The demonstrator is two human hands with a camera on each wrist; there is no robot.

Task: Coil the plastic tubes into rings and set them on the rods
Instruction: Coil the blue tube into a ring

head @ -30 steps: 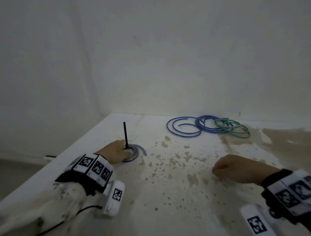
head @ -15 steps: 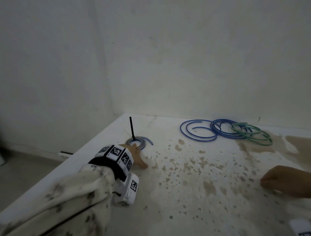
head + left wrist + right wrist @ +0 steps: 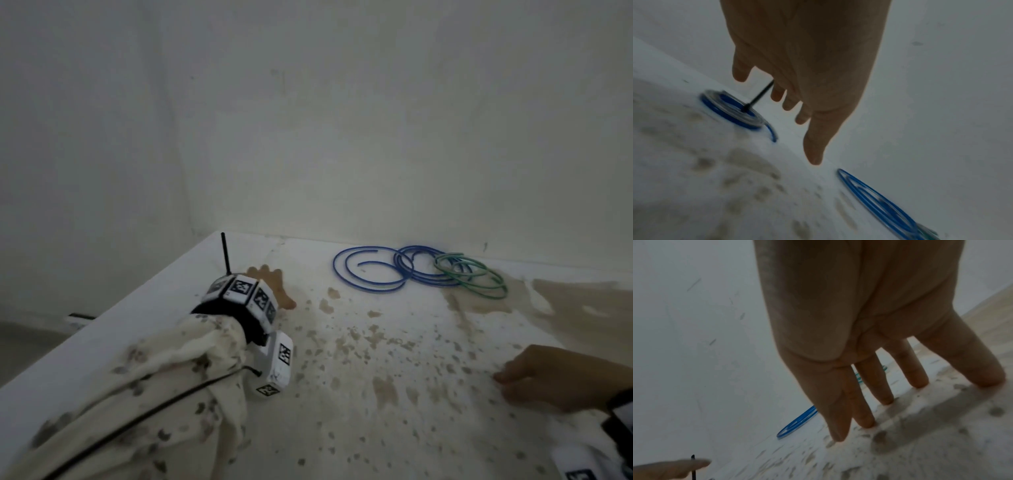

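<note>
Listing progress: one blue coil (image 3: 731, 112) ringed round black rod (image 3: 225, 253), judged done; loose blue tubes (image 3: 373, 270) and green tube (image 3: 472, 277) uncoiled near back wall, judged remaining; left hand (image 3: 807, 65) above table (image 3: 342, 394) beside rod, fingers spread, holding nothing; right hand (image 3: 869, 321) fingertips on table, empty; coil hidden behind left wrist in head view; further rods unseen; wrist views blurred

Open tabletop (image 3: 394, 342) between upright rod (image 3: 225, 253) (left) and loose tubes (image 3: 418, 270).
</note>
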